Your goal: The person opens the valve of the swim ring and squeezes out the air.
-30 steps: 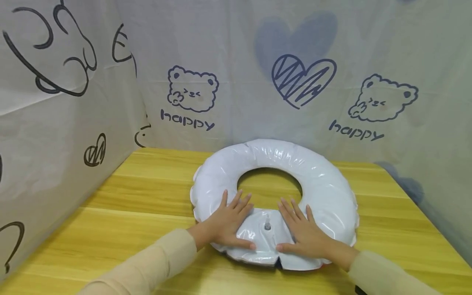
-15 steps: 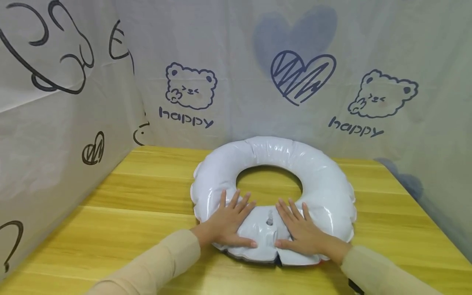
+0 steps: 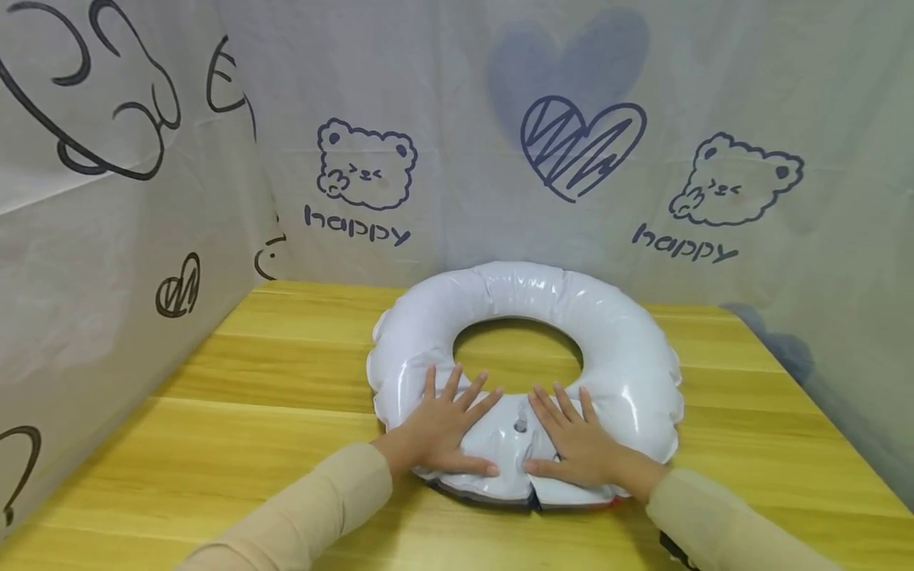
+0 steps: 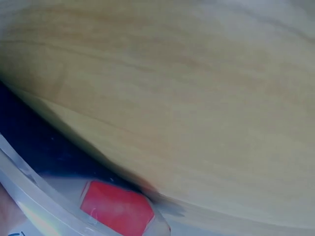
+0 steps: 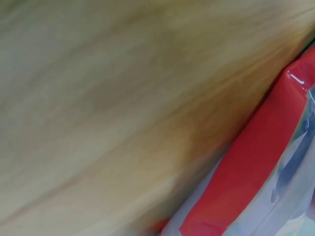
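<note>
A white inflatable swim ring (image 3: 628,357) lies flat on the table, its near part pressed down and creased. My left hand (image 3: 446,432) rests on the ring's near left part with fingers spread and thumb pointing right. On the near right part my right hand (image 3: 585,444) presses with straight fingers, its thumb towards the other. Between the hands a small clear air valve (image 3: 520,426) stands on the ring. The ring's underside shows red patches (image 4: 118,206) and dark blue in the left wrist view. Along its edge in the right wrist view runs a red band (image 5: 246,172).
The wood-grain table (image 3: 286,381) extends around the ring and shows through its hole. Behind it hangs a pale cloth (image 3: 471,159) printed with bears, hearts and lettering; another printed cloth (image 3: 107,262) borders the left side.
Both hands stay pressed on the ring. The ring's near edge and the right hand have shifted slightly up and left in the view, and the ring's near part looks flatter.
</note>
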`<state>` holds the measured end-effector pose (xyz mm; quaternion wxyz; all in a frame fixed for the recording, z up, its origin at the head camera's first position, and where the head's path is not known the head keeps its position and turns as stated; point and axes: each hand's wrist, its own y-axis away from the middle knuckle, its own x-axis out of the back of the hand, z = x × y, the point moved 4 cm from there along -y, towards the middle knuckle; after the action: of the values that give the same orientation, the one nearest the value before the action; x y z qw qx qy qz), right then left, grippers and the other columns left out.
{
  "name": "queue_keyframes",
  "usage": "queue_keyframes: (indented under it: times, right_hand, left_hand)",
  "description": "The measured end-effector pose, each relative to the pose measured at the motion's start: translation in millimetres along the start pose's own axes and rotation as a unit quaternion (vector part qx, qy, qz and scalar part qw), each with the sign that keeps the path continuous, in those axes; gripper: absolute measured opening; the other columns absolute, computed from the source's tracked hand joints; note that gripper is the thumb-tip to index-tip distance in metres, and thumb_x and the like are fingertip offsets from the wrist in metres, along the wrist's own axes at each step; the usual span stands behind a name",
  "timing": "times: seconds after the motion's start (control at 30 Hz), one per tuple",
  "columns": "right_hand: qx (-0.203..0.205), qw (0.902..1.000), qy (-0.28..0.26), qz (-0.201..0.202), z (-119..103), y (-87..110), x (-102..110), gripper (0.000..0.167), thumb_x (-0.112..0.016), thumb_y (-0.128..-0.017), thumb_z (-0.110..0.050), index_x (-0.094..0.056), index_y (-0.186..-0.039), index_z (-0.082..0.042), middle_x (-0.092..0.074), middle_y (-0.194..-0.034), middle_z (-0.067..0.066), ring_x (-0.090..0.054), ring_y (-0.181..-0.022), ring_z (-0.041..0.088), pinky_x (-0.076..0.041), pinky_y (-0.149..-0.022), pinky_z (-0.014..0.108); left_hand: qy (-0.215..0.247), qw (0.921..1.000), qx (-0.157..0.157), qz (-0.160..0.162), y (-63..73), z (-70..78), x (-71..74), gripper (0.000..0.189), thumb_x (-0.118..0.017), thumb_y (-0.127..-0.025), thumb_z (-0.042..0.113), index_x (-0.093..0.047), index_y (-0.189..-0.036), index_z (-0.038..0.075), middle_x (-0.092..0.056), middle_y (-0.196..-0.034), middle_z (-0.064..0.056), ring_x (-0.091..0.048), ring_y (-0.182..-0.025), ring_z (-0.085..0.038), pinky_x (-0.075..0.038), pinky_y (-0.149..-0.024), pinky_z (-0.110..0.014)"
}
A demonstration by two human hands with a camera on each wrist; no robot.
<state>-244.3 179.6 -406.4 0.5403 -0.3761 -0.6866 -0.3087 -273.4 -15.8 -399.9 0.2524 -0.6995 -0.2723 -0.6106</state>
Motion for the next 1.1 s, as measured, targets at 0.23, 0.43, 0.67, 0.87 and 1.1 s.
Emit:
queue_keyframes:
  times: [0.23,0.43,0.67,0.87,1.1]
  right_hand:
    - [-0.004,0.9997,0.025,0.000,-1.2,-1.3,-1.5,0.095,-0.047,-0.085,-0.062,-0.016,-0.146,0.004,-0.013,-0.154,0.020,-0.004,-0.141,0.046,0.008,-0.107,0.065]
    - [-0.008,0.9989,0.045,-0.008,-2.4,-2.5,-2.1,0.095,-0.047,-0.084,-0.063,-0.019,-0.146,0.004,-0.014,-0.154,0.020,-0.006,-0.141,0.046,0.006,-0.106,0.066]
    - [-0.018,0.9970,0.069,-0.027,-4.6,-3.1,1.6,0.096,-0.045,-0.085,-0.066,-0.019,-0.146,0.003,-0.015,-0.154,0.020,-0.007,-0.141,0.046,0.005,-0.106,0.066]
    - [-0.013,0.9975,0.063,-0.030,-3.4,-4.4,-2.0,0.097,-0.043,-0.084,-0.068,-0.021,-0.145,0.004,-0.016,-0.153,0.022,-0.006,-0.140,0.047,0.007,-0.106,0.066]
    - [-0.020,0.9959,0.073,-0.049,-5.3,-6.0,-0.4,0.096,-0.045,-0.084,-0.067,-0.023,-0.145,0.004,-0.017,-0.153,0.022,-0.006,-0.140,0.047,0.007,-0.106,0.066]
  left_hand:
    - [-0.045,0.9988,0.009,-0.019,-2.1,2.1,-1.4,0.095,-0.033,-0.073,0.085,-0.012,-0.150,0.031,-0.008,-0.157,-0.006,-0.010,-0.140,-0.046,-0.005,-0.105,-0.070]
    - [-0.068,0.9971,0.014,-0.030,-2.4,5.5,1.8,0.094,-0.031,-0.072,0.086,-0.014,-0.149,0.034,-0.010,-0.157,-0.005,-0.009,-0.141,-0.045,-0.006,-0.105,-0.070]
    - [-0.102,0.9940,0.014,-0.039,-4.2,7.8,1.6,0.094,-0.029,-0.072,0.087,-0.014,-0.148,0.036,-0.012,-0.157,-0.004,-0.010,-0.141,-0.044,-0.007,-0.106,-0.069]
    - [-0.109,0.9931,0.013,-0.041,-4.6,7.7,-0.9,0.094,-0.028,-0.072,0.087,-0.015,-0.148,0.035,-0.013,-0.157,-0.002,-0.010,-0.141,-0.043,-0.008,-0.106,-0.068]
    - [-0.125,0.9911,0.016,-0.043,-4.7,9.4,-0.7,0.093,-0.026,-0.071,0.088,-0.017,-0.148,0.037,-0.014,-0.157,-0.001,-0.009,-0.142,-0.043,-0.007,-0.106,-0.068]
